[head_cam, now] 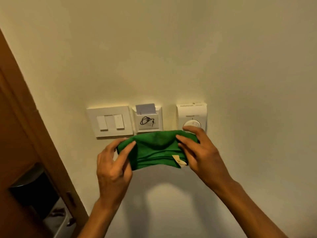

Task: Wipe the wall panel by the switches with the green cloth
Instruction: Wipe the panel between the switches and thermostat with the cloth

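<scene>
A folded green cloth [155, 151] with a small pale tag at its lower right is stretched between both hands, just below the wall fittings. My left hand [112, 166] pinches its left end. Gripping the right end is my right hand [199, 152], whose fingertips overlap the bottom of the thermostat. On the cream wall [171, 57] sit a white switch plate [110, 121] with three rockers, a key-card holder [147, 119] with a card in its slot and a black scribble on its front, and a white thermostat [191, 117] with a round dial. The cloth hides the card holder's lower edge.
A brown wooden door frame [22, 103] runs diagonally down the left side. Beyond it, at the lower left, a dark opening [32, 191] shows a dim room with a pale edge. My head's shadow falls on the wall below the cloth.
</scene>
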A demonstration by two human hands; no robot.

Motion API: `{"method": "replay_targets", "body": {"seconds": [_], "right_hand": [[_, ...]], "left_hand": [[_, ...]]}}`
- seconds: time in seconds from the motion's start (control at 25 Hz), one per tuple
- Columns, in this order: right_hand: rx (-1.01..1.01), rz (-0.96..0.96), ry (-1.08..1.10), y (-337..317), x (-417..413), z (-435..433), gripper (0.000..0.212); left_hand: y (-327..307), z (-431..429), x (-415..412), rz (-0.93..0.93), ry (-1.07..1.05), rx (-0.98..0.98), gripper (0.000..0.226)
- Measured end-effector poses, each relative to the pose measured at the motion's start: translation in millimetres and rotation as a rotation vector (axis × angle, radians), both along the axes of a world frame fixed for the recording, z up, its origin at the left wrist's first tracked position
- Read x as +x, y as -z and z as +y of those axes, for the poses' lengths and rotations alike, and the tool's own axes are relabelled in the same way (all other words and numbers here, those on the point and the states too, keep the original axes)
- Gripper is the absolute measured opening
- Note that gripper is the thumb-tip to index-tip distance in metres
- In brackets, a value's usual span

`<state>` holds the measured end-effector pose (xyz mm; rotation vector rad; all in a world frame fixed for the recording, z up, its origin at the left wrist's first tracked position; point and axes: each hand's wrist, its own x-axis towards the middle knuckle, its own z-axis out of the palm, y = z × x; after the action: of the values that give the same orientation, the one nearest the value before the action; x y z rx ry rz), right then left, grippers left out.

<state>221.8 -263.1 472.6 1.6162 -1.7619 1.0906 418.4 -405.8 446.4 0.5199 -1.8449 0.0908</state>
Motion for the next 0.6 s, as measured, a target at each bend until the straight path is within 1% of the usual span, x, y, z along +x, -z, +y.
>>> {"method": "replay_targets", "body": {"seconds": [0.12,0.16,0.28,0.36,0.44,0.52,0.6], "right_hand": [[0.050,0.103,0.072,-33,18,-49,0.042],[0.038,0.172,0.119,-37,21,-62,0.048],[-0.003,0.383,0.308,-27,27,-85,0.059],[0.026,0.389,0.422,-4,35,-95,0.068],[0.076,0.316,0.450,16,41,-108,0.078],[0.105,0.286,0.450,23,44,-121,0.086],[0.098,0.311,0.432,23,46,-131,0.088]], "left_hand": [[-3,-31,8,0.088,-0.099,0.030,0.036],[0,-39,9,0.092,-0.114,0.042,0.035],[13,-54,12,0.011,-0.112,0.058,0.033],[17,-56,16,-0.050,-0.115,0.054,0.032],[0,-61,17,-0.023,-0.138,0.036,0.032],[-37,-72,13,0.023,-0.149,-0.019,0.035],[-80,-94,6,0.036,-0.162,-0.086,0.041]]}}
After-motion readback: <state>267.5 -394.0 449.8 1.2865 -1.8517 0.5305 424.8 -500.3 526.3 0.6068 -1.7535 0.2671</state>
